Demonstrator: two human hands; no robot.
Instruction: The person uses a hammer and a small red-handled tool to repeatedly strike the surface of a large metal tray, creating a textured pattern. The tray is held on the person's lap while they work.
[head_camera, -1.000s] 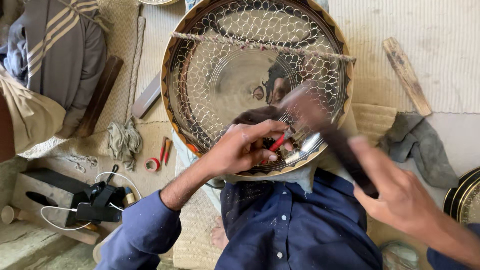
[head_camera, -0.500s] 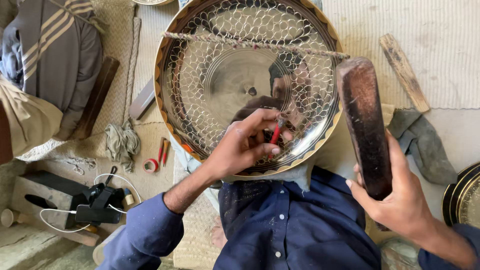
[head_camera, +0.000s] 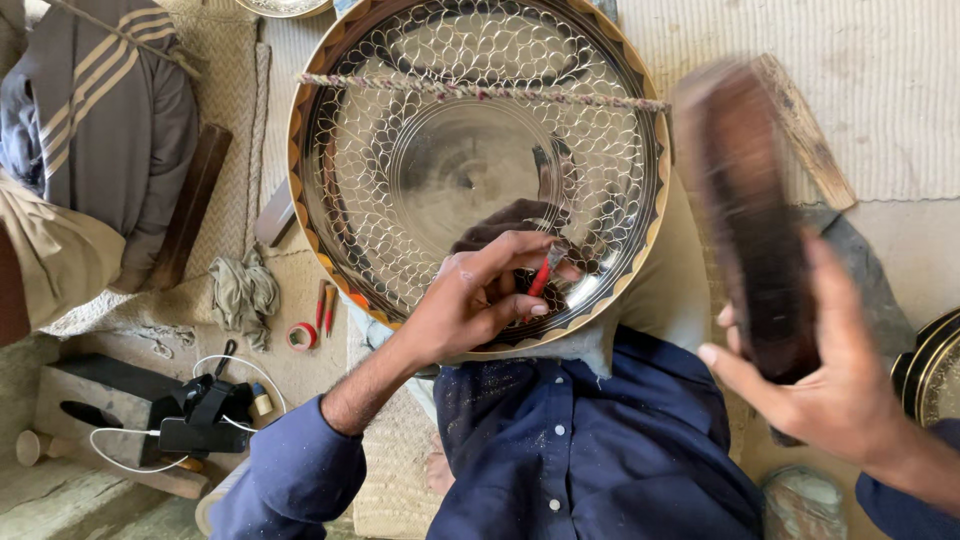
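Observation:
A large round metal tray (head_camera: 340, 190) with a scale-like engraved pattern and a brown-and-gold rim rests tilted against my lap. My left hand (head_camera: 478, 295) pinches a small red-handled chisel (head_camera: 541, 275), its tip against the tray's lower right part. My right hand (head_camera: 820, 380) grips a dark wooden mallet (head_camera: 745, 210), raised to the right of the tray and blurred. A twisted cord (head_camera: 480, 90) runs across the tray's upper part.
A striped grey garment (head_camera: 110, 130) lies at the left. Red-handled tools (head_camera: 323, 305), a tape roll (head_camera: 299, 336) and a rag (head_camera: 240, 292) sit on the mat. A black device with white cable (head_camera: 205, 420) rests lower left. Another tray edge (head_camera: 930, 370) shows at right.
My right hand has swung the mallet up and away from the tray to the right. My left hand keeps the chisel on the tray, shifted slightly.

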